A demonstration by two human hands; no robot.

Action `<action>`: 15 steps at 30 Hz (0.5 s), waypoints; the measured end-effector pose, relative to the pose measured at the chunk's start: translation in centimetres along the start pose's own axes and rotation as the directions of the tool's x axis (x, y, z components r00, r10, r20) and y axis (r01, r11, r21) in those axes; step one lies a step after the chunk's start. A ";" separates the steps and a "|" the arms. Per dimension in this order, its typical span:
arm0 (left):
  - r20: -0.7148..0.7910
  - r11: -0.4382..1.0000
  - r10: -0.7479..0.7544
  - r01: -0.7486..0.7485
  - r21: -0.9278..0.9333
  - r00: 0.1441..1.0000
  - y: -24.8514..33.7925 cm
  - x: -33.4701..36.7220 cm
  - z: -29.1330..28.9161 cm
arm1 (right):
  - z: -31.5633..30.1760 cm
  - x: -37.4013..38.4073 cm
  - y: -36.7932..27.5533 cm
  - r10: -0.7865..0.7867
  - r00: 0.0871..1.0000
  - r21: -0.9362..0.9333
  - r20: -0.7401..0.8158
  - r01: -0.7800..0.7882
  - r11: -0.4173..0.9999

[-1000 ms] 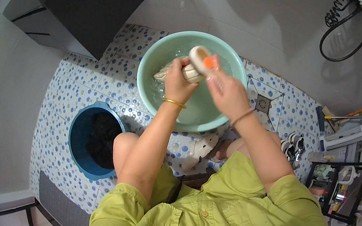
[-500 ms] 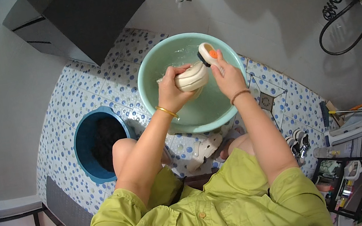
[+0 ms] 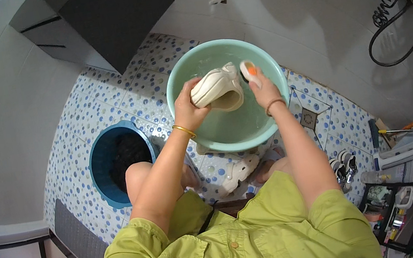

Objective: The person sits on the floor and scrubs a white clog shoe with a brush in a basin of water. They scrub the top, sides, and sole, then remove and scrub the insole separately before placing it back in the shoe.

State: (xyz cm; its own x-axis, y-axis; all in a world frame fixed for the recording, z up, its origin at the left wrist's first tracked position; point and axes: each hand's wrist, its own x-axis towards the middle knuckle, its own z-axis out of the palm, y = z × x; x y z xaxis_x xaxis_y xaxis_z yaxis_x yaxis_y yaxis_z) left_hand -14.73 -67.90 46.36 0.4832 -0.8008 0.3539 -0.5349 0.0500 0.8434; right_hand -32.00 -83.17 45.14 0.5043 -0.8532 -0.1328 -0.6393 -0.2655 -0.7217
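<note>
My left hand (image 3: 190, 105) grips a cream-coloured clog shoe (image 3: 210, 88) by one end, tilted above a mint-green basin (image 3: 173, 101) of water. The shoe's opening faces down toward me. In my right hand (image 3: 264, 88) is a scrub brush (image 3: 247, 69) with a white body, an orange spot and dark bristles. A small gap separates the brush from the shoe. A second pale clog (image 3: 239, 172) rests on the tiled floor between my feet, below the basin.
A blue bucket (image 3: 94, 172) with dark cloth in it stands left of my knee. A dark cabinet (image 3: 111, 19) hangs at the far left. To the right are a floor drain (image 3: 308, 118), sneakers (image 3: 343, 167), a mop-like tool (image 3: 411, 146) and a black rack (image 3: 403, 211) of bottles.
The clog has been turned so that its opening shows toward me. My right hand has drawn the brush a little away from it and lower. The whole view has shifted slightly.
</note>
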 end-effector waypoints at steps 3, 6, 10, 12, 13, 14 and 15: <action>-0.002 0.981 -0.025 0.024 0.191 1.000 -0.4 -0.4 -0.3 | -0.8 -2.1 -3.3 -0.299 0.952 0.288 -0.062 0.303 0.908; -0.043 0.983 -0.059 0.066 0.170 0.997 -0.7 -0.7 0.8 | -0.2 -5.9 -6.2 -0.633 0.774 0.027 -0.008 0.633 0.773; -0.049 0.976 -0.114 0.121 0.179 0.992 -1.4 -0.6 1.1 | -1.0 -5.3 -7.3 -0.399 0.917 -0.116 0.024 0.399 0.910; -0.057 0.969 -0.128 0.137 0.206 0.990 -1.3 -0.5 1.1 | -1.5 -5.2 -7.7 -0.359 0.933 -0.101 0.008 0.358 0.928; -0.068 0.970 -0.112 0.124 0.208 0.991 -1.4 -0.6 1.0 | -1.3 -6.0 -7.8 -0.397 0.917 -0.120 0.033 0.397 0.910; -0.080 0.970 -0.103 0.118 0.212 0.991 -1.6 -0.8 0.9 | -1.0 -7.1 -8.3 -0.430 0.900 -0.136 0.064 0.435 0.890; -0.093 0.970 -0.093 0.112 0.215 0.991 -1.9 -0.9 0.9 | -1.1 -8.6 -9.3 -0.387 0.914 -0.192 0.119 0.403 0.895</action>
State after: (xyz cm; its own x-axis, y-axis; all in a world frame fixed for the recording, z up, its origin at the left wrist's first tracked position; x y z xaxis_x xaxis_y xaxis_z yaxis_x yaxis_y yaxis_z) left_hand -14.76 -67.80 44.12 0.5932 -0.7432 0.3094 -0.6143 -0.1694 0.7707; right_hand -31.04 -73.85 53.74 0.7774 -0.6242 0.0771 -0.4797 -0.6678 -0.5691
